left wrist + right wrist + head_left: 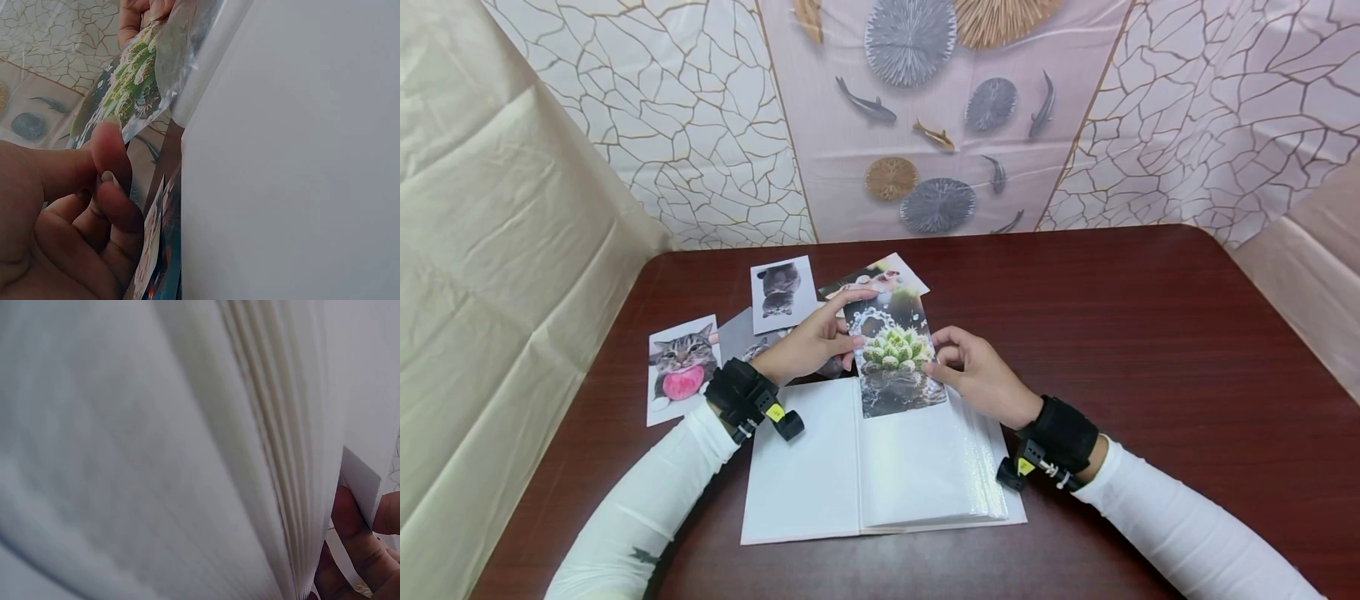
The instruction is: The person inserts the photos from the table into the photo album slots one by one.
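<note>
A photo print of a green succulent hangs over the open photo album. My left hand pinches its upper left edge, thumb in front and index finger along the top. On the opposite edge, my right hand grips the print between thumb and fingers. Clear plastic film of an album sleeve overlaps the print's lower part in the left wrist view. Seen from the right wrist, a stack of album pages fills most of the picture, with the print's pale back corner between the fingers.
Several loose photos lie behind and left of the album: a cat with a pink ball, a dark grey kitten and a colourful print partly under the succulent one. All rest on a dark red-brown table with patterned cloth behind.
</note>
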A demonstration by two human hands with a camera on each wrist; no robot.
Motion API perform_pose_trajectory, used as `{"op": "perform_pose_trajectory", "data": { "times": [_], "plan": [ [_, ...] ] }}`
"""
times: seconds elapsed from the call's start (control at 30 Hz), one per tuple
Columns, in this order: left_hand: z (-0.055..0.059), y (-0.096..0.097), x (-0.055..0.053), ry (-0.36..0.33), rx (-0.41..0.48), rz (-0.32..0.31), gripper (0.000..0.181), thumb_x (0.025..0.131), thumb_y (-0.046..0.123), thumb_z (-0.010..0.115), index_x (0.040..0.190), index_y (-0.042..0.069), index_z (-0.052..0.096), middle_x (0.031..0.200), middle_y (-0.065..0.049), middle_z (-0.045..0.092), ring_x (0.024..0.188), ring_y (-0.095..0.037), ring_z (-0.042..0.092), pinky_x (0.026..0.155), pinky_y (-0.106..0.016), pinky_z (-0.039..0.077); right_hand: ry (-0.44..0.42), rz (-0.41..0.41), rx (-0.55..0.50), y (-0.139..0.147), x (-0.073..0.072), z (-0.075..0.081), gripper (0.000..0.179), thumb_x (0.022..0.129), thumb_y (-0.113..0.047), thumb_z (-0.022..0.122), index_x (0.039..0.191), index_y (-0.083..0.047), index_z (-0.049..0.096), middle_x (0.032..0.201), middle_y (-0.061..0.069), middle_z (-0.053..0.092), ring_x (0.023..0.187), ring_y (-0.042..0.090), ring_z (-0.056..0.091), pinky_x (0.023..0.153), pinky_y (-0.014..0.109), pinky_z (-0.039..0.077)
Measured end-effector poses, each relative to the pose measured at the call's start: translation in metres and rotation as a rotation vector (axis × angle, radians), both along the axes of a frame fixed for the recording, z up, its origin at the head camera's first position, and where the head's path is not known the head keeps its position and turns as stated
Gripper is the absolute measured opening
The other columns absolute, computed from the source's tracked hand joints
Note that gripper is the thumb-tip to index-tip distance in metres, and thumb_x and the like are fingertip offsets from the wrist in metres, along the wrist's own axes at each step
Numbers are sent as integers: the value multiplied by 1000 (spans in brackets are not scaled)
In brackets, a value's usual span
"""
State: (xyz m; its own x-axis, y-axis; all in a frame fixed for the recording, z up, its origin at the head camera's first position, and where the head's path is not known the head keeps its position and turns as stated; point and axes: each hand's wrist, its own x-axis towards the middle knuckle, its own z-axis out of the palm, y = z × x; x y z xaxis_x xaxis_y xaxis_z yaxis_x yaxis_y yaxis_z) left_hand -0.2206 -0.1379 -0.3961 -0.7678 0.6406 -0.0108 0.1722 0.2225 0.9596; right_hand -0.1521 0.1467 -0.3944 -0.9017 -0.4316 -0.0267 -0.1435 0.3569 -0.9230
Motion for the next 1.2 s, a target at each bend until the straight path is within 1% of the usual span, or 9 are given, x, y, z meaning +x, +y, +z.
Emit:
{"op": "perform_pose_trajectory", "data": {
  "times": [0.2, 0.4, 0.53, 0.7, 0.8, 0.97, 1.07, 1.2],
  "plan": [
    [-1, 0, -1, -24, -7, 6, 64, 103, 7, 56, 157, 31, 30, 73, -11, 58, 66, -29, 63, 58, -30, 42, 8, 4, 3, -1, 0, -1, 33, 102, -10, 59, 131, 1, 47, 83, 8, 61, 76, 19, 48, 78, 34, 34],
    [-2, -1, -1, -54, -1, -2, 66, 103, 6, 56, 157, 30, 28, 74, -9, 57, 67, -28, 62, 60, -29, 43, 2, 5, -3, 0, 1, 0, 33, 102, -9, 59, 131, 1, 47, 84, 8, 60, 75, 19, 48, 78, 33, 34],
    [-3, -1, -1, -43, -16, -29, 65, 103, 5, 56, 157, 30, 29, 74, -9, 58, 67, -29, 63, 62, -29, 45, 4, 5, -4, 0, 2, 1, 33, 102, -8, 59, 131, 3, 47, 83, 7, 59, 73, 17, 46, 78, 32, 33],
    [-4, 0, -1, -14, -28, -66, 65, 102, 3, 56, 157, 28, 30, 75, -11, 57, 68, -35, 64, 63, -30, 45, 13, 8, -4, -1, 2, 2, 33, 102, -7, 59, 130, 4, 47, 83, 7, 58, 73, 15, 44, 80, 35, 33],
    [-4, 0, -1, -10, -34, -62, 65, 103, 4, 56, 157, 29, 30, 76, -12, 57, 68, -36, 63, 61, -29, 43, 12, 9, -4, 0, 2, 2, 33, 102, -7, 59, 130, 3, 47, 83, 7, 58, 74, 16, 44, 80, 35, 33],
    [-3, -1, 0, -3, -56, -57, 63, 103, 6, 56, 156, 30, 31, 77, -12, 58, 69, -32, 64, 57, -28, 39, 5, 8, -6, 0, 2, 2, 33, 102, -6, 59, 130, 4, 47, 82, 7, 57, 74, 16, 44, 80, 34, 33],
    [-2, -1, 1, 4, -64, -55, 63, 103, 7, 57, 156, 31, 32, 77, -12, 59, 70, -32, 64, 59, -29, 42, 3, 8, -8, 0, 2, 2, 33, 101, -6, 59, 130, 4, 46, 82, 7, 56, 74, 16, 44, 79, 33, 33],
    [-2, -1, 2, 4, -68, -52, 63, 103, 8, 57, 156, 33, 33, 77, -12, 60, 71, -32, 63, 64, -30, 48, -1, 7, -8, 0, 2, 2, 34, 102, -6, 59, 131, 4, 46, 82, 7, 57, 73, 16, 43, 78, 32, 33]
  ]
}}
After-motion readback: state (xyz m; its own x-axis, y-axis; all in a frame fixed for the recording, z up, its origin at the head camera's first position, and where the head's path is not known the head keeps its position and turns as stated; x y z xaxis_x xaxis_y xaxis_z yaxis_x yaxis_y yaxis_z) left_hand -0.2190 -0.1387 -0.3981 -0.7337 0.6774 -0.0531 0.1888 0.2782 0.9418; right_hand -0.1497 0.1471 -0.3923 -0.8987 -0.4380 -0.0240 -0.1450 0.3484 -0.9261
